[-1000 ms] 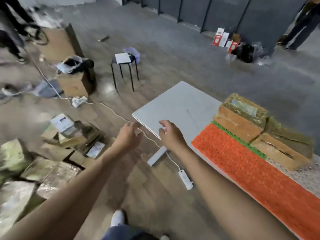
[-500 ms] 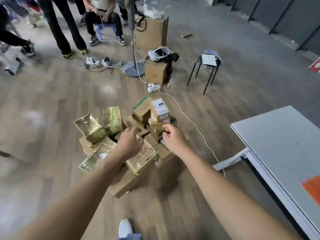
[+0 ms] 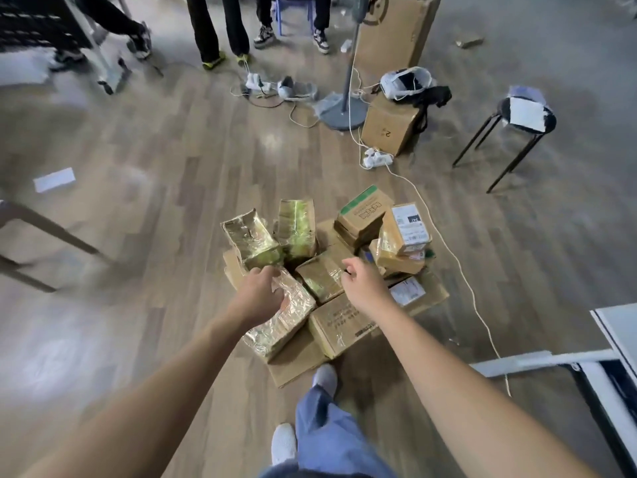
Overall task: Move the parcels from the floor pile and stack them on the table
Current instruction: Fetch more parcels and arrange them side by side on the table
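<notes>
Several parcels lie piled on the wooden floor (image 3: 138,208) just ahead of my feet. Some are wrapped in shiny tape (image 3: 253,241), others are plain cardboard with labels (image 3: 410,227). My left hand (image 3: 258,296) hangs over the near end of a tape-wrapped parcel (image 3: 286,320), fingers loosely curled, with no grip visible. My right hand (image 3: 362,284) hovers beside a smaller taped box (image 3: 319,276) and above a large flat carton (image 3: 348,324), also loosely curled and holding nothing. Only a corner of the white table (image 3: 617,326) shows at the right edge.
A white cable (image 3: 462,270) runs from a power strip (image 3: 377,158) past the pile to the table's leg (image 3: 537,360). Behind stand a black stool (image 3: 517,132), cardboard boxes (image 3: 389,127), a fan stand (image 3: 341,112) and people's legs (image 3: 220,29). Chair legs (image 3: 41,232) cross the left.
My view has swung from the table to the floor pile and come closer. Both hands have dropped nearer to the parcels, still holding nothing.
</notes>
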The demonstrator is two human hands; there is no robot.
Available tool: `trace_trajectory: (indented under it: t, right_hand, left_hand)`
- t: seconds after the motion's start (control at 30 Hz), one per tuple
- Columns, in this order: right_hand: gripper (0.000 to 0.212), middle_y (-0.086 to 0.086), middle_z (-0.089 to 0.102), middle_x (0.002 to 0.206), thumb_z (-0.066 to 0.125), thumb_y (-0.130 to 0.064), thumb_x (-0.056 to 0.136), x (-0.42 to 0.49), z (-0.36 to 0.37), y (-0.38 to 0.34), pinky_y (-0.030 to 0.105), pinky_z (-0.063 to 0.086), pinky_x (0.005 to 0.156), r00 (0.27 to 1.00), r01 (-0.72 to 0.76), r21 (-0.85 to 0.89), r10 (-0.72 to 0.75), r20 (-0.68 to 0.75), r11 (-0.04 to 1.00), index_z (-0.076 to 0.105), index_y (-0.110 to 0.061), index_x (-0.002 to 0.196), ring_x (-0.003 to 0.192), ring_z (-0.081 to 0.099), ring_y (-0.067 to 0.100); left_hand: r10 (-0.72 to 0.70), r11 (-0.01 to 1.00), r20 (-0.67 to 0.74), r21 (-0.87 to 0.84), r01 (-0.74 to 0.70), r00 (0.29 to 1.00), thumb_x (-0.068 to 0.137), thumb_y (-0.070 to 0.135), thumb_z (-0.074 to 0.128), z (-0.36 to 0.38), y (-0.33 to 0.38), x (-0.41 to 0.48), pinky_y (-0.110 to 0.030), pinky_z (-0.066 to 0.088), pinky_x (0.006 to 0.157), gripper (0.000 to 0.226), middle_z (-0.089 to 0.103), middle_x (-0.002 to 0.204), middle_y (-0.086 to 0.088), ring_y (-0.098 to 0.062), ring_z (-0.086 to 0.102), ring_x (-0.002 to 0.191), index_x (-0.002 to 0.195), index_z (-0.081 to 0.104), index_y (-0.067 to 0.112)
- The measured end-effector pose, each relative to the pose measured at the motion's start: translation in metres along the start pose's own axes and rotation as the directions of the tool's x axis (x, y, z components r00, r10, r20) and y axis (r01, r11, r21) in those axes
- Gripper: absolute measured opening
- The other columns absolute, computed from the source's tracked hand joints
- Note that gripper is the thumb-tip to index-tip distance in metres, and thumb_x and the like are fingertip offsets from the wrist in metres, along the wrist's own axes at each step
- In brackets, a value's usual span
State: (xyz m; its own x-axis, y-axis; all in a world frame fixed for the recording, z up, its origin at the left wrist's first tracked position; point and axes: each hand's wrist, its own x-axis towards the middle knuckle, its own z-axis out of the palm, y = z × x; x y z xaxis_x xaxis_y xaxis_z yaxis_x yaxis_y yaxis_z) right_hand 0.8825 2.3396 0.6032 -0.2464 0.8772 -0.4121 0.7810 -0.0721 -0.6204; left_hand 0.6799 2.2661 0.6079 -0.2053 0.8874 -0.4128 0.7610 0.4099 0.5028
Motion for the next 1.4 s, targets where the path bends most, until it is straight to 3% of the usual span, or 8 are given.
trace_trajectory:
  t: [0.33,0.53,0.63,0.7,0.83,0.93,1.1,1.4]
  right_hand:
    - [0.041,0.001,0.051,0.139,0.037,-0.025,0.102,0.108,0.053,-0.021,0.029,0.046,0.077,0.978,-0.028,0.030,0.021,0.209,0.999,0.042,-0.023,0.143,0.101,0.055,0.014]
    - [0.042,0.001,0.046,0.145,0.037,-0.027,0.102,0.177,0.106,-0.033,0.034,0.050,0.082,0.969,-0.038,-0.001,0.037,0.244,0.999,0.040,-0.021,0.143,0.097,0.056,0.014]
    - [0.044,0.000,0.043,0.147,0.037,-0.027,0.102,0.211,0.134,-0.035,0.025,0.044,0.072,0.971,-0.073,-0.048,0.082,0.225,0.996,0.037,-0.022,0.146,0.088,0.050,0.009]
    - [0.045,-0.001,0.042,0.147,0.037,-0.028,0.102,0.229,0.152,-0.033,0.023,0.043,0.064,0.971,-0.109,-0.077,0.123,0.207,0.991,0.034,-0.024,0.147,0.080,0.049,0.005]
    - [0.048,0.002,0.039,0.150,0.039,-0.025,0.101,0.242,0.186,-0.019,0.037,0.052,0.087,0.959,-0.215,-0.051,0.221,0.179,0.975,0.031,-0.022,0.148,0.110,0.057,0.018]
    - [0.047,0.002,0.041,0.146,0.040,-0.025,0.101,0.232,0.210,0.003,0.028,0.049,0.066,0.923,-0.347,-0.082,0.355,0.150,0.934,0.033,-0.024,0.147,0.093,0.058,0.015]
    - [0.049,0.002,0.037,0.150,0.043,-0.022,0.099,0.211,0.243,0.026,0.041,0.049,0.091,0.878,-0.430,-0.131,0.448,0.171,0.893,0.033,-0.023,0.147,0.115,0.055,0.025]
    - [0.048,0.001,0.025,0.156,0.045,-0.021,0.100,0.193,0.257,0.038,0.037,0.042,0.100,0.920,-0.377,-0.143,0.388,0.062,0.915,0.035,-0.018,0.147,0.132,0.042,0.027]
  left_hand:
    - [-0.273,0.962,0.058,0.009,0.273,0.960,0.093,0.022,0.050,-0.016,-0.059,0.091,-0.035,0.042,0.097,0.040,0.054,0.130,-0.014,-0.027,0.052,0.118,0.131,0.049,0.010]
    - [-0.404,0.885,0.091,-0.214,0.414,0.910,0.096,0.024,0.048,0.002,-0.100,0.165,-0.032,0.047,0.085,0.039,0.059,0.109,-0.008,-0.022,0.056,0.091,0.132,0.048,0.010]
    - [-0.423,0.839,0.153,-0.305,0.450,0.893,0.097,0.030,0.047,0.013,-0.126,0.205,-0.034,0.044,0.094,0.048,0.054,0.131,-0.013,-0.025,0.053,0.109,0.140,0.040,0.009]
    - [-0.420,0.810,0.207,-0.354,0.468,0.884,0.097,0.035,0.048,0.021,-0.147,0.231,-0.037,0.042,0.101,0.057,0.049,0.138,-0.014,-0.029,0.050,0.122,0.145,0.033,0.007]
    - [-0.424,0.824,0.302,-0.262,0.502,0.854,0.093,0.048,0.051,0.041,-0.187,0.260,-0.039,0.045,0.100,0.069,0.051,0.134,-0.017,-0.033,0.053,0.118,0.144,0.033,0.004]
    - [-0.370,0.846,0.428,-0.210,0.489,0.824,0.091,0.054,0.052,0.061,-0.210,0.261,-0.041,0.051,0.085,0.058,0.062,0.107,-0.016,-0.025,0.059,0.091,0.119,0.057,0.003]
    - [-0.128,0.838,0.589,-0.366,0.405,0.798,0.073,0.073,0.060,0.085,-0.232,0.252,-0.028,0.050,0.082,0.084,0.060,0.118,-0.005,-0.015,0.059,0.098,0.129,0.048,0.012]
    - [-0.067,0.854,0.423,-0.444,0.271,0.904,0.058,0.095,0.041,0.103,-0.237,0.246,-0.053,0.051,0.089,0.097,0.062,0.103,-0.013,-0.028,0.060,0.100,0.102,0.057,0.009]
